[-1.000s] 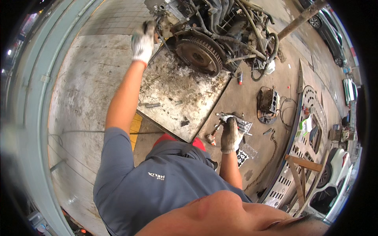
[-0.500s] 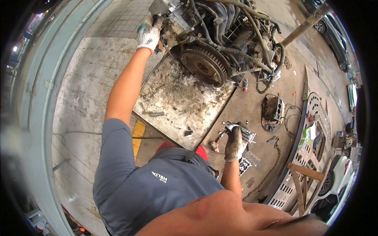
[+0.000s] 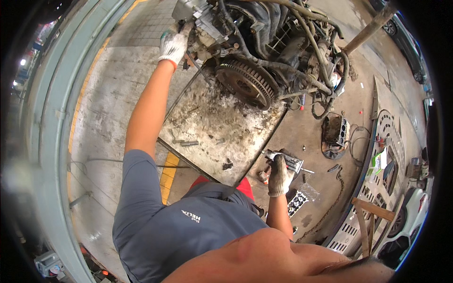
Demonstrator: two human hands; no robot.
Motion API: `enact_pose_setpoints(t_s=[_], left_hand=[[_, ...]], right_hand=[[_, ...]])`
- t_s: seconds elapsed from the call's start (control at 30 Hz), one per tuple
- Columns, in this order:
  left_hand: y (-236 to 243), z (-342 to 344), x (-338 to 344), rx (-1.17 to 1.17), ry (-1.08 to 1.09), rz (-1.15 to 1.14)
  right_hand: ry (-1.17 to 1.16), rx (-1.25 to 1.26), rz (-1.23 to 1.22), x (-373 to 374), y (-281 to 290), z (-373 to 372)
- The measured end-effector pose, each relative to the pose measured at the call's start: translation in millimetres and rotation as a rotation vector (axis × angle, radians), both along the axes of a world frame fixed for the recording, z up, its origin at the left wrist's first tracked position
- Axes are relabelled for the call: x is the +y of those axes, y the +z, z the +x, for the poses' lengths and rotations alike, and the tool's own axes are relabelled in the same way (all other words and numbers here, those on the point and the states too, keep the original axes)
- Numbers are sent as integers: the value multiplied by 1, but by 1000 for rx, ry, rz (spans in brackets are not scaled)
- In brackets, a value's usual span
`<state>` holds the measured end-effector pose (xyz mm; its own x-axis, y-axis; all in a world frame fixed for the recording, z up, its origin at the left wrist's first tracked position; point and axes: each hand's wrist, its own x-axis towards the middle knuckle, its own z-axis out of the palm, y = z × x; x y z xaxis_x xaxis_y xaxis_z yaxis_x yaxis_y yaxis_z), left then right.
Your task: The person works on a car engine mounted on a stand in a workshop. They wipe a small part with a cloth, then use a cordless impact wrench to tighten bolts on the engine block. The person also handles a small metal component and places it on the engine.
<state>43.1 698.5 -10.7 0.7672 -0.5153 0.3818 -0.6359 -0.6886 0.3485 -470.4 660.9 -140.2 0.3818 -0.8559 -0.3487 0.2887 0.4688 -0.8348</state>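
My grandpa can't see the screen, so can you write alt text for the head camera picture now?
A person's gloved left hand is at the left side of a dirty engine, while the gloved right hand holds a silver tool. The engine's big toothed wheel is beside a stained white surface.

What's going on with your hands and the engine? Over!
Left hand at edge of engine. Right hand gripping silver tool. Hoses on right, clear of left hand.
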Motion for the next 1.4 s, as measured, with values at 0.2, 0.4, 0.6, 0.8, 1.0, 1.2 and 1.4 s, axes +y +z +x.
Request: enact_pose_setpoints(t_s=[0.2,0.4,0.6,0.8,1.0,1.2,1.4], left_hand=[[-1,-4,5,19,-134,-218],[-7,5,7,-183,-159,-42],[-2,10,15,-498,-261,129],[-5,16,12,-588,-291,110],[9,-5,18,-331,-128,93],[-35,-63,103,-145,-56,-89],[-72,-166,168,822,-301,-425]], right_hand=[[0,4,128,-10,-33,6],[87,50,146,-13,-47,18],[71,42,178,-14,-53,29],[70,20,157,-13,-41,31],[126,-33,108,2,-7,15],[121,-33,18,20,1,-20],[-141,79,-69,66,21,-56]])
